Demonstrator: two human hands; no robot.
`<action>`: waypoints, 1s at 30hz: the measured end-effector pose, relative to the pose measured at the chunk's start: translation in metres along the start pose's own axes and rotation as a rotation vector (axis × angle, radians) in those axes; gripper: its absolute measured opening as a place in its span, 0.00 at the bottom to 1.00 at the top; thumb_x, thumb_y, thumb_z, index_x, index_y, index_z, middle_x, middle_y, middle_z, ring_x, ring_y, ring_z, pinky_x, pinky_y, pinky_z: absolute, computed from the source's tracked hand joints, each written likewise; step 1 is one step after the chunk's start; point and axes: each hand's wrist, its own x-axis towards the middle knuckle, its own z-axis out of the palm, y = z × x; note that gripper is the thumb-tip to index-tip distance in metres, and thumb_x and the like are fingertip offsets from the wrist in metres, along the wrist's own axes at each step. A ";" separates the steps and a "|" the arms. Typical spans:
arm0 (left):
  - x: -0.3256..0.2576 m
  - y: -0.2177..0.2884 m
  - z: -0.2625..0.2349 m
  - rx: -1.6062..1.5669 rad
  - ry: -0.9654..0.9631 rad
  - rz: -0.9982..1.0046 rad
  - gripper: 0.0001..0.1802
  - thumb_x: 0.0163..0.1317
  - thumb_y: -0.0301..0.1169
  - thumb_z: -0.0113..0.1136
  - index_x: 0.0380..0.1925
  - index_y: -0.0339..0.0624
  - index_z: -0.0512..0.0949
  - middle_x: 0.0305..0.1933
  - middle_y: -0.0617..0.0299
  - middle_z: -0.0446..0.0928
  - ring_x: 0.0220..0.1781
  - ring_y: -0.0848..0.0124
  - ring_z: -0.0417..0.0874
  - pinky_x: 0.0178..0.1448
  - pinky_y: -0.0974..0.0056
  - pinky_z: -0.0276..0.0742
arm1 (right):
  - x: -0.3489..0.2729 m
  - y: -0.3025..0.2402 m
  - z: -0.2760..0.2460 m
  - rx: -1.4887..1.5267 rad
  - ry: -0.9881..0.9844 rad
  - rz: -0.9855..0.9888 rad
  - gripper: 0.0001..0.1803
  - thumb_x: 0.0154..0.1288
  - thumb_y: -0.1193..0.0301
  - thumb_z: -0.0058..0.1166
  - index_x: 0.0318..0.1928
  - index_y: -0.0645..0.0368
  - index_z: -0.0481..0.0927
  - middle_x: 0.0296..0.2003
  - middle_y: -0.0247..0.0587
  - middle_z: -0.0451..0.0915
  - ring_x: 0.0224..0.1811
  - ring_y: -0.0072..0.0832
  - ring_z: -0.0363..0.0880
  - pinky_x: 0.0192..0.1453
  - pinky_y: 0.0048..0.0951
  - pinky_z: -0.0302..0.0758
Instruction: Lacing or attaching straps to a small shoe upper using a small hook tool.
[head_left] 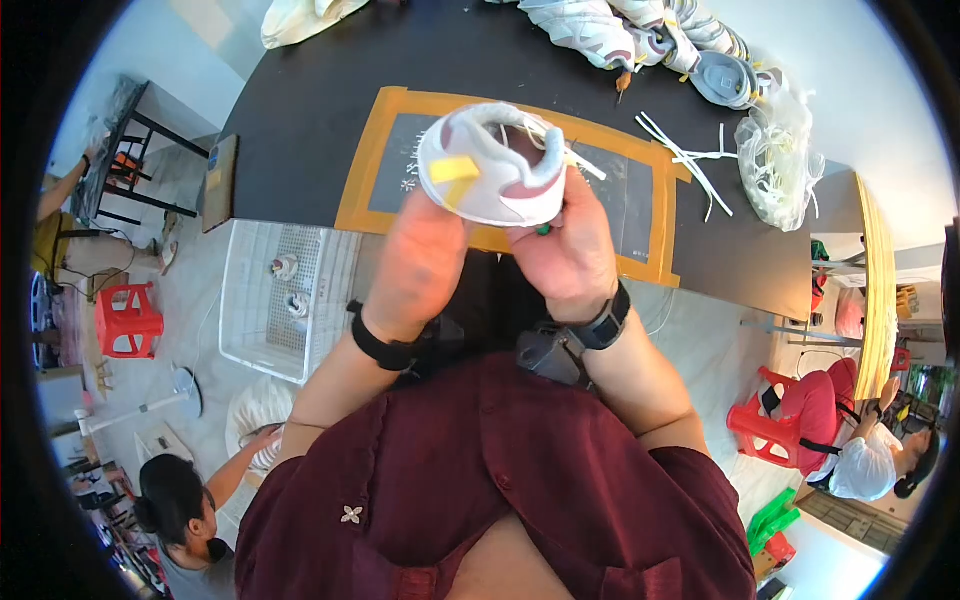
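A white shoe upper (490, 185) with pinkish-mauve panels and a yellow tab is held up over the table edge, its padded collar opening facing up. My right hand (572, 245) grips it at the right end, beside a loose white lace (585, 165). My left hand (420, 265), slightly blurred, supports the left end from below; its fingertips are hidden behind the upper. Something small and green (543, 230) shows at my right fingers; its kind is unclear. Under the upper lies a dark mat (625, 210) framed with tan tape (362, 175).
More shoe uppers (590, 35) are heaped at the far right. White laces (690, 158) and a clear bag of laces (780, 170) lie right. A white crate (240, 300) with small items stands below left. One person (185, 510) sits lower left, another (850, 440) at right.
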 end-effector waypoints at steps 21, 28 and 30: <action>-0.001 -0.003 -0.022 -0.226 0.187 -0.462 0.23 0.66 0.28 0.58 0.61 0.43 0.68 0.56 0.63 0.76 0.59 0.69 0.77 0.63 0.60 0.75 | -0.025 -0.014 -0.002 -1.620 -0.209 -0.678 0.10 0.59 0.76 0.62 0.43 0.56 0.84 0.32 0.35 0.75 0.33 0.26 0.74 0.38 0.25 0.73; -0.011 -0.001 -0.024 -0.228 0.223 -0.534 0.23 0.63 0.26 0.58 0.59 0.41 0.71 0.55 0.63 0.77 0.57 0.71 0.78 0.63 0.61 0.72 | -0.024 -0.008 -0.020 -1.738 -0.281 -0.574 0.07 0.60 0.75 0.62 0.39 0.58 0.80 0.36 0.35 0.74 0.34 0.26 0.76 0.39 0.25 0.75; -0.010 -0.001 -0.023 -0.217 0.256 -0.528 0.23 0.62 0.26 0.59 0.59 0.41 0.71 0.54 0.63 0.77 0.57 0.71 0.78 0.62 0.62 0.73 | -0.023 -0.009 -0.024 -1.396 -0.146 -0.375 0.06 0.62 0.75 0.60 0.38 0.59 0.78 0.36 0.32 0.77 0.36 0.21 0.76 0.42 0.24 0.74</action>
